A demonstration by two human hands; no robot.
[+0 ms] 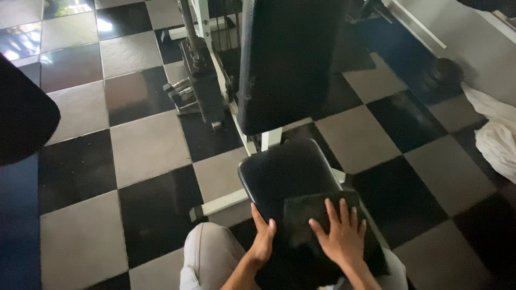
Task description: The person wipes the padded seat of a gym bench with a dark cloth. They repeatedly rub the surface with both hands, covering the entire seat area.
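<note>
While both hands rest low on the padded seat, entries as seen from the head camera:

Right hand (339, 234): flat, palm down, fingers spread, pressed on a dark cloth (306, 215); grips nothing.

Left hand (263, 240): curled over the near left edge of the seat (287, 172), thumb on top, fingers wrapped down the side and partly hidden; touches the seat, just beside the cloth.

Cloth: dark, roughly square, lying flat on the near part of the seat, under the right palm; far edge shows beyond the fingertips.

Seat: black, glossy, rounded corners, mounted on a white frame (226, 203) that runs out to the left along the floor.

Backrest (285, 59): tall black pad, upright, directly behind the seat.

Weight stack (201, 86): dark plates on a metal rod, left of the backrest, near the frame.

Knee (209, 252): in light trousers, below the left hand, beside the seat.

Floor (145, 145): checkered tiles, black and grey-brown.

White fabric (497, 134): bunched on the floor at the right edge, well apart from the seat.

Dark rounded shape (21, 113): at the left edge; cannot tell what it is.
</note>
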